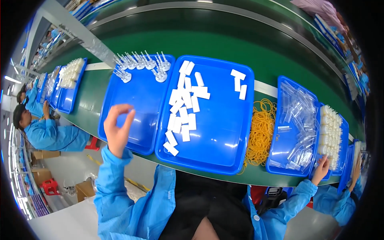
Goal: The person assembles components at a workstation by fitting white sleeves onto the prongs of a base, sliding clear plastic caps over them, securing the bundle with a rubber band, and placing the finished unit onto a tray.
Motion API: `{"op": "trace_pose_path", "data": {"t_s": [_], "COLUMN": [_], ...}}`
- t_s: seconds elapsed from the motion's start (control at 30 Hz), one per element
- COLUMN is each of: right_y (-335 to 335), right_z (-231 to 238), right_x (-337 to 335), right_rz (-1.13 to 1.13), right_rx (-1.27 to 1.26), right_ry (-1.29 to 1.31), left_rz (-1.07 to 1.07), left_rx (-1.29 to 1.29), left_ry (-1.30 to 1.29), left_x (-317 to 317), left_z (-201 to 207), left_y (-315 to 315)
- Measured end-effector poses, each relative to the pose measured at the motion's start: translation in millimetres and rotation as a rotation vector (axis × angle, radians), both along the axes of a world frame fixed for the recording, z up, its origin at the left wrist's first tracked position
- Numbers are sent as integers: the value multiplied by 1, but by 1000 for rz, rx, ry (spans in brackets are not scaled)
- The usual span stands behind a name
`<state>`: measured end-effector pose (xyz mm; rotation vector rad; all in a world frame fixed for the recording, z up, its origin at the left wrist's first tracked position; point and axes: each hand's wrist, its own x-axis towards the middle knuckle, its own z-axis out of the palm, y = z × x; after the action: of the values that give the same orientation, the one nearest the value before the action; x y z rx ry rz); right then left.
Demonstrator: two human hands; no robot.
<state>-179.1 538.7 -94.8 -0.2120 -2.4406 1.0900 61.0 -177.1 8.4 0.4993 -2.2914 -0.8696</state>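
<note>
My left hand (pixel 117 127) is raised over the left blue tray (pixel 132 108). Its thumb and forefinger curve toward each other with a small gap between the tips, and nothing shows in them. At the far end of that tray stand several clear-white round pieces with upright prongs (pixel 161 74). My right hand (pixel 321 170) reaches far right, to the near corner of stacked white cylindrical parts (pixel 330 132). Its fingers are bent together against them; whether one is gripped is hidden. The middle blue tray (pixel 216 148) carries loose white rectangular pieces (pixel 184 98), mostly along its left side.
Yellow rubber bands (pixel 261 136) lie heaped right of the middle tray. Beyond them, another blue tray (pixel 276 154) holds clear plastic tubes (pixel 298 120). A green conveyor (pixel 192 36) runs behind. Co-workers in blue sit left (pixel 48 130) and right (pixel 334 202). A grey post (pixel 80 32) slants at far left.
</note>
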Motion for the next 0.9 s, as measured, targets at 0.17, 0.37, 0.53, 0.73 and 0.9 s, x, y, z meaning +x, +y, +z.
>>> {"op": "trace_pose_path", "data": {"t_s": [0.17, 0.37, 0.53, 0.73, 0.9], "right_y": [-28, -36, -58, -87, -165], "right_z": [7, 13, 18, 39, 119], "right_x": [5, 13, 10, 21, 55], "right_rz": [-22, -12, -20, -153, -279], "right_rx": [19, 84, 206, 352, 524], "right_ry": [12, -14, 5, -32, 167], "left_rz": [214, 235, 226, -91, -408], "left_rx": [47, -226, -182, 373, 932], "left_ry": [-130, -446, -346, -168, -252], "left_x": [-17, -70, -66, -13, 27], "left_z": [-50, -54, -55, -2, 27], "left_y": [-115, -149, -162, -102, -3]}}
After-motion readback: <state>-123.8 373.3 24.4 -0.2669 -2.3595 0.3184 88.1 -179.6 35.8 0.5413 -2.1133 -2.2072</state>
